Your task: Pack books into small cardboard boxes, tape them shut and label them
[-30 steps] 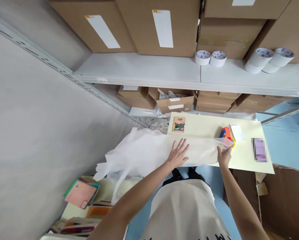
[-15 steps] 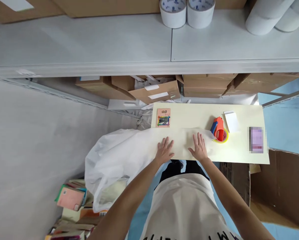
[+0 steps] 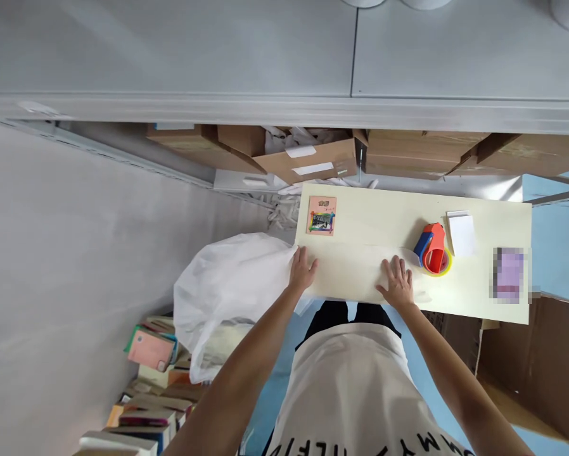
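Observation:
A sheet of thin, translucent white plastic film [image 3: 346,269] lies along the near half of the cream table [image 3: 374,215]. It runs on into a loose white heap [image 3: 232,272] that hangs off the left end. My left hand [image 3: 303,272] rests on the film at that end, thumb apart from the fingers. Flat on the film farther right, with fingers spread, is my right hand [image 3: 398,282]. Just beyond it stands a red and blue tape dispenser [image 3: 433,249] with a yellow-edged roll. A small pink booklet [image 3: 321,215] lies at the table's far left corner.
White cards [image 3: 462,233] and a blurred purple item [image 3: 510,273] lie on the table's right side. An open cardboard box [image 3: 531,361] stands below right. Stacked books [image 3: 151,351] are at lower left. Beyond the table, a grey shelf [image 3: 194,63] has cartons [image 3: 408,152] beneath it.
My left hand has slid left across the film to the table's left end, and its fingers are less spread. My right hand remains flat, slightly nearer the dispenser. The camera view has shifted.

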Motion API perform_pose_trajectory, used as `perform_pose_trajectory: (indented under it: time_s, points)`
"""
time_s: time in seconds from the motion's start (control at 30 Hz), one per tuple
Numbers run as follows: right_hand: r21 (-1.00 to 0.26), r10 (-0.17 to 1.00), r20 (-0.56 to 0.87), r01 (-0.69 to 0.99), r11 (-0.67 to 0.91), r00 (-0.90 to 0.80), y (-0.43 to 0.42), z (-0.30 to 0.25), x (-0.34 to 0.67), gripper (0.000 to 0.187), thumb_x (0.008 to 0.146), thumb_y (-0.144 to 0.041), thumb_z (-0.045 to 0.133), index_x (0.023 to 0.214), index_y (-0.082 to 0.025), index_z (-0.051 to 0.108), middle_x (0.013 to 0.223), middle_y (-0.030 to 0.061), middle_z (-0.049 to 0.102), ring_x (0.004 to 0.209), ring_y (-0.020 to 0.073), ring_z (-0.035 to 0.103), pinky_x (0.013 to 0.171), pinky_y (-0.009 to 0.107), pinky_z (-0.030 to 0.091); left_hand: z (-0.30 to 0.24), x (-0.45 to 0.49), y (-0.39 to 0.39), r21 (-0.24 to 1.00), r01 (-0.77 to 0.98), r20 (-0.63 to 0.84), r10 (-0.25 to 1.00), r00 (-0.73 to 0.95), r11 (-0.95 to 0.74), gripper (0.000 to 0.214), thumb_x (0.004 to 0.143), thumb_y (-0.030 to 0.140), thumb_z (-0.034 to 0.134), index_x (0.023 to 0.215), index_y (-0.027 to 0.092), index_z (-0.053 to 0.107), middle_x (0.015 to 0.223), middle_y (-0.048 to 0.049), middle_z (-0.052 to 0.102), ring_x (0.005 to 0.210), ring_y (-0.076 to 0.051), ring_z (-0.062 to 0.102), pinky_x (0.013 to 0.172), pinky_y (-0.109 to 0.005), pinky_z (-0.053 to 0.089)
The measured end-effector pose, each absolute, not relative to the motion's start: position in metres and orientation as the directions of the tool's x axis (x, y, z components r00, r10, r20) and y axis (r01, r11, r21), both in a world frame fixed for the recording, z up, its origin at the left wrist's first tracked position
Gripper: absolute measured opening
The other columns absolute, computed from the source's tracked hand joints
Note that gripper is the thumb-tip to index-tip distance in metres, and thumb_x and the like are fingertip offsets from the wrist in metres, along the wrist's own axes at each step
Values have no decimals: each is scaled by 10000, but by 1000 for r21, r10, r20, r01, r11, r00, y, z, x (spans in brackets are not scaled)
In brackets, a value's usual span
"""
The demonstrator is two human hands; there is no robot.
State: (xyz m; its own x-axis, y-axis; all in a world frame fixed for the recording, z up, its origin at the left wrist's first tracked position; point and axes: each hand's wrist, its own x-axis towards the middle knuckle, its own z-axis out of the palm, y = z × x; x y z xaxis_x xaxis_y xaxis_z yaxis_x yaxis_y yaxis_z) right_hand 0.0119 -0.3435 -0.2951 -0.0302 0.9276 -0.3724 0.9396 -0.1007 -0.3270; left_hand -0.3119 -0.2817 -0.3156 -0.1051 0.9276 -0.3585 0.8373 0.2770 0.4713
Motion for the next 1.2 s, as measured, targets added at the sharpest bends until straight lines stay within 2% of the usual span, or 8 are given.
perform_pose_trajectory:
  time_s: [0.1, 0.2, 0.3, 0.43, 0.57, 0.8, 0.97, 1.2]
  points:
    - [-437, 949, -316, 889, -135, -12, -330, -287, -5, 683, 820, -347, 630, 1441, -175, 404, 1584, 204, 242, 1472, 400, 168, 1099, 640, 262, -311, -314, -272, 550, 795, -253, 958, -134, 257, 518, 903, 390, 483, 1350, 128, 472, 1444, -193, 467, 1414, -305, 353, 1157, -492, 319]
    - [-654, 958, -271, 748, -116, -89, -300, -278, -38, 573, 851, -372, 577, 1380, -171, 489, 1493, 190, 414, 1405, 342, 358, 1096, 568, 354, -306, -310, -255, 627, 742, -191, 971, -147, 236, 474, 912, 393, 474, 1302, 126, 507, 1406, -192, 509, 1367, -286, 423, 1158, -461, 322]
    - [-815, 934, -351, 512, -270, -66, -260, -275, -82, 582, 789, -433, 647, 1308, -185, 558, 1353, 172, 565, 1261, 308, 537, 1046, 501, 449, -306, -308, -231, 693, 676, -199, 967, -157, 252, 491, 911, 389, 483, 1323, 123, 487, 1421, -188, 501, 1362, -279, 433, 1164, -435, 310]
    - [-825, 830, -551, 96, -557, 86, -217, -283, -127, 621, 739, -499, 682, 1258, -175, 576, 1346, 169, 583, 1237, 298, 563, 1028, 491, 461, -311, -307, -202, 737, 576, -284, 935, -210, 353, 536, 882, 357, 535, 1345, 98, 456, 1435, -210, 481, 1374, -305, 415, 1151, -436, 312]
    - [-787, 777, -616, -137, -601, 130, -197, -289, -145, 582, 733, -485, 694, 1225, -195, 584, 1338, 135, 595, 1279, 275, 520, 1046, 467, 440, -317, -306, -183, 822, 424, -333, 925, -181, 379, 466, 821, 264, 602, 1264, 147, 519, 1216, -151, 642, 1172, -271, 585, 1018, -407, 442]
    - [-863, 874, -477, -233, -448, 89, -194, -272, -153, 382, 711, -373, 678, 1053, -204, 657, 1019, 43, 723, 1042, 228, 631, 933, 391, 497, -305, -299, -165, 874, 180, -442, 892, -95, 452, 223, 789, 188, 572, 980, 134, 672, 826, -44, 680, 735, -148, 625, 706, -257, 492]
    - [-881, 869, -438, -304, -364, 230, -217, -249, -130, 350, 728, -374, 658, 1035, -206, 651, 964, 36, 715, 898, 192, 653, 838, 360, 515, -278, -289, -178, 904, -8, -426, 904, 34, 427, 331, 746, 230, 641, 1065, 150, 672, 881, -29, 671, 725, -111, 607, 656, -212, 486]
    - [-917, 847, -400, -157, -368, 351, -293, -240, -64, 337, 634, -376, 704, 906, -203, 607, 772, 18, 691, 707, 176, 635, 687, 345, 525, -265, -241, -246, 936, 125, -345, 925, 158, 328, 487, 774, 202, 647, 1255, 172, 580, 892, -34, 645, 681, -101, 607, 586, -209, 527]
